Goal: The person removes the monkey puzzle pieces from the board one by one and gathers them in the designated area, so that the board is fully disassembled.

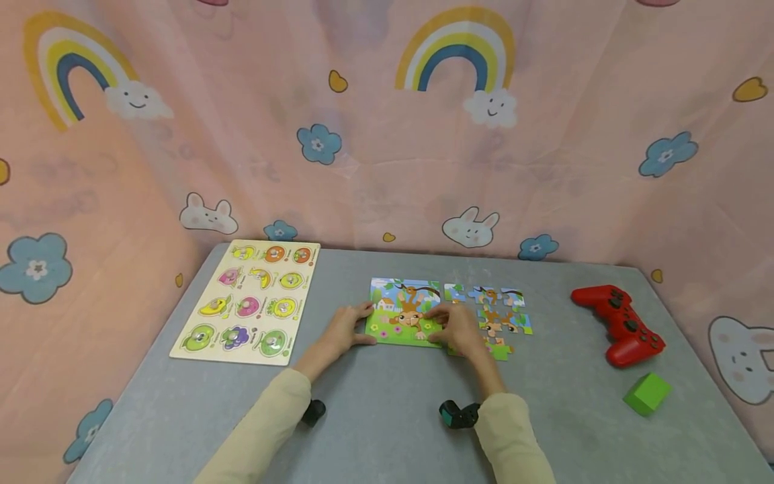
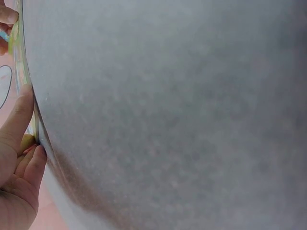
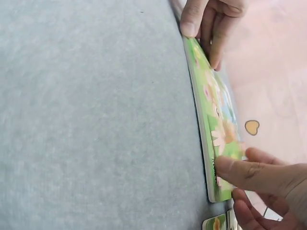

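Note:
A picture board (image 1: 393,329) with a monkey, a house and flowers lies on the grey table. At its left edge, my left hand (image 1: 346,328) holds the near corner between thumb and fingers. My right hand (image 1: 455,327) grips the right end; in the right wrist view its thumb (image 3: 225,165) lies on the board's face near the edge. Jigsaw pieces (image 1: 504,323) with a matching monkey picture lie just to the right, some joined, partly hidden behind the right hand. In the left wrist view the left fingers (image 2: 21,112) touch the board's side.
A wooden fruit puzzle board (image 1: 244,306) with knobbed pieces lies at the left. On the right are a red game controller (image 1: 619,323) and a green block (image 1: 647,394). A pink patterned cloth (image 1: 375,188) hangs behind the table (image 1: 375,410).

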Demonstrator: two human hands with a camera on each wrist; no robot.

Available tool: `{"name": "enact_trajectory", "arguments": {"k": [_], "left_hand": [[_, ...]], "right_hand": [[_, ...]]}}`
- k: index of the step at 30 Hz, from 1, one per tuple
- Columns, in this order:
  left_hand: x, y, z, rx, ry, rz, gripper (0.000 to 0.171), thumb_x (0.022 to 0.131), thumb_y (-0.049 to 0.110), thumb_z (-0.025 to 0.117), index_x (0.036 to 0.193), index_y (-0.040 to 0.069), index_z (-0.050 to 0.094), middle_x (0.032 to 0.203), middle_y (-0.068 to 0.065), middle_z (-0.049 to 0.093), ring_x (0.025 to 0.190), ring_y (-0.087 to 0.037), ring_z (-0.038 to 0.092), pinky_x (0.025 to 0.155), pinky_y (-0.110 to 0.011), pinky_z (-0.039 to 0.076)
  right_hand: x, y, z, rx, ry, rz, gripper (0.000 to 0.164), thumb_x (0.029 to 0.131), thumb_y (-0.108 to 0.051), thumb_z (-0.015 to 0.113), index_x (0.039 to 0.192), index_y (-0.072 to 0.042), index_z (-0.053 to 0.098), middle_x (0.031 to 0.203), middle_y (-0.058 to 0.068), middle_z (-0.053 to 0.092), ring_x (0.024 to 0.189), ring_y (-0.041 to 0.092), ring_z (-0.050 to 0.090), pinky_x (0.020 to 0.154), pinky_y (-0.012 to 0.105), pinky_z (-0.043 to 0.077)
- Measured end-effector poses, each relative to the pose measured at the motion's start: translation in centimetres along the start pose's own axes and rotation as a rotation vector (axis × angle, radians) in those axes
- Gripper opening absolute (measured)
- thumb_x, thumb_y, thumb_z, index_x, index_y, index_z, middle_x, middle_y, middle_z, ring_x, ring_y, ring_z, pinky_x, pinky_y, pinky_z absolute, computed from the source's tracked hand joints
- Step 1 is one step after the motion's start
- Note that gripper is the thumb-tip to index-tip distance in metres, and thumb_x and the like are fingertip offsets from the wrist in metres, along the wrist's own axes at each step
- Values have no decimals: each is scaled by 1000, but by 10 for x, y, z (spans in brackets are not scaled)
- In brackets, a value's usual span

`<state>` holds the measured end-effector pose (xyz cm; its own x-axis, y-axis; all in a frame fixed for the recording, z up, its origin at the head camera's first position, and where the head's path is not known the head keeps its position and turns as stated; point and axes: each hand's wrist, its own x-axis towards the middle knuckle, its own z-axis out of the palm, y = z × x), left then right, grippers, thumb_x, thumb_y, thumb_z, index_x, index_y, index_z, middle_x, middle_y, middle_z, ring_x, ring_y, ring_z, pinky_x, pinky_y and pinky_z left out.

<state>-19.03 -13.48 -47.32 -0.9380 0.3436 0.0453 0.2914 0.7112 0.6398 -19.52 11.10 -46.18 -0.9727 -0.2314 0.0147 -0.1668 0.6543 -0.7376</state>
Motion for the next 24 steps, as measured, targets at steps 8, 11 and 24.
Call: {"name": "enact_trajectory", "arguments": {"k": [8, 11, 24], "left_hand": [[-1, 1, 0, 5, -14, 6, 68, 72, 12, 82, 128, -12, 53, 138, -20, 51, 120, -38, 52, 95, -42, 49], [0, 2, 1, 0, -20, 8, 68, 72, 12, 82, 128, -12, 53, 138, -20, 50, 120, -39, 51, 96, -43, 48], [-1, 0, 2, -18, -17, -2, 68, 72, 11, 82, 129, -11, 52, 139, -20, 49, 122, -39, 50, 97, -43, 47]], "right_hand": [[-1, 5, 2, 132, -19, -7, 27, 70, 1, 82, 96, 2, 73, 94, 16, 70, 82, 27, 68, 69, 35, 57], [-2, 11, 0, 229, -52, -1, 28, 74, 0, 80, 100, 6, 72, 97, 19, 70, 84, 27, 69, 70, 32, 58], [-1, 45, -19, 710, -255, 56, 45, 80, 7, 71, 120, 19, 55, 110, 13, 69, 91, 10, 68, 80, 29, 57]]}}
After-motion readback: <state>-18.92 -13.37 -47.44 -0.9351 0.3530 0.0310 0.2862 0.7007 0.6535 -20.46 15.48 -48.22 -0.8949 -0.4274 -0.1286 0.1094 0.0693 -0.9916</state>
